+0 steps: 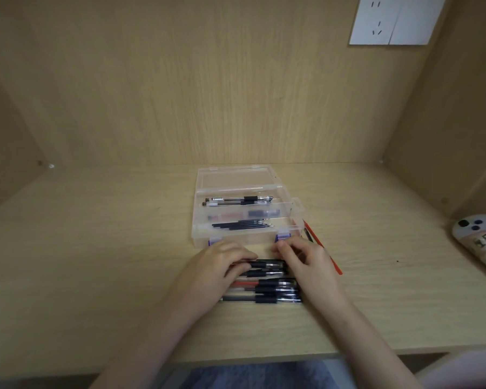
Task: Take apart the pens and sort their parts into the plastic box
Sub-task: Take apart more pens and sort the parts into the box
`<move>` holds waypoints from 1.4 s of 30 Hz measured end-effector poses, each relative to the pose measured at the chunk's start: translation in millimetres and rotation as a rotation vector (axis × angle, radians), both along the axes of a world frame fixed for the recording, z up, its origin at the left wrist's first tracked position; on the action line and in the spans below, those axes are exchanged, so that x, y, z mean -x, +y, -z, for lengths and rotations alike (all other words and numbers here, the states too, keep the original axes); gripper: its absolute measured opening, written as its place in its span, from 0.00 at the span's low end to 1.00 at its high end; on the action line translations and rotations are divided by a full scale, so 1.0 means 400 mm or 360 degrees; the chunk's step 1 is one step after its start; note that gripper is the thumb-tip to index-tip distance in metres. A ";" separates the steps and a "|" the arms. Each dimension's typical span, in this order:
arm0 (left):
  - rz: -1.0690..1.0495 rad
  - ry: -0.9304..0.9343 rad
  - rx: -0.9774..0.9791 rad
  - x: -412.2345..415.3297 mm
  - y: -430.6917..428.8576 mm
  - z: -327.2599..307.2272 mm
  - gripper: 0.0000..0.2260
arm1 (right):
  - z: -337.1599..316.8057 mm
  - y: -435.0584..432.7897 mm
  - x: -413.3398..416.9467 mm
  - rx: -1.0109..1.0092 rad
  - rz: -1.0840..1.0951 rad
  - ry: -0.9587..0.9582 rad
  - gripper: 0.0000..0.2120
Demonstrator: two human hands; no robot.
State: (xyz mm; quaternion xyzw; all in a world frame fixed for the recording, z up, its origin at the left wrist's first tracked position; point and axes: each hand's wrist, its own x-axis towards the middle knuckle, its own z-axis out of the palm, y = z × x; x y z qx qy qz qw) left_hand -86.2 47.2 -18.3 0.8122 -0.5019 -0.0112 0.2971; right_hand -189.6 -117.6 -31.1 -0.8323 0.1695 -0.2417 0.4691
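One pen point(267, 265) gripped: left hand point(218, 266), right hand point(306, 262); one plastic box point(244, 240).

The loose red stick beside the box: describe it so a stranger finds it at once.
Find the clear plastic box in the middle. Off its front right corner, past the right hand, a thin red stick lies slanted on the desk. It alone is red and lies outside both box and pen pile.
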 end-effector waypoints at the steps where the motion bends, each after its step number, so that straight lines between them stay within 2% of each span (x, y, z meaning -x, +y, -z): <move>1: -0.0016 0.0004 0.0014 -0.002 -0.003 0.003 0.11 | 0.001 -0.001 -0.001 0.0058 -0.0028 0.0013 0.07; 4: -0.0042 0.0040 0.0027 -0.007 -0.012 0.004 0.13 | 0.003 -0.001 -0.001 0.0276 -0.0104 0.0051 0.03; 9: -0.0060 -0.0055 0.0126 -0.010 -0.020 0.010 0.11 | 0.000 0.000 0.001 0.0358 -0.0184 0.0091 0.07; 14: -0.0031 -0.0215 0.0159 0.009 -0.020 0.001 0.11 | -0.006 0.002 0.003 0.0221 -0.0168 -0.0013 0.07; 18: -0.0009 -0.0283 0.0183 0.027 -0.038 -0.018 0.14 | -0.017 0.011 0.007 0.0067 -0.0169 -0.0098 0.11; 21: -0.0040 -0.0310 0.0238 0.032 -0.050 -0.018 0.17 | -0.022 0.015 0.011 -0.0040 -0.0144 -0.0104 0.09; 25: -0.0109 -0.0432 0.0297 0.039 -0.051 -0.008 0.16 | -0.025 0.018 0.016 -0.0104 -0.0161 -0.0127 0.07; 34: -0.0115 -0.0485 0.0264 0.033 -0.040 -0.008 0.16 | -0.017 0.015 0.015 -0.0131 -0.0224 -0.0109 0.07; 39: -0.0227 -0.0499 0.0310 0.005 -0.007 -0.025 0.18 | -0.017 0.003 0.016 -0.0321 -0.0124 -0.0221 0.07; 42: -0.0236 -0.0485 0.0250 0.020 -0.007 -0.025 0.22 | -0.008 0.006 0.009 0.0005 -0.0119 -0.0081 0.06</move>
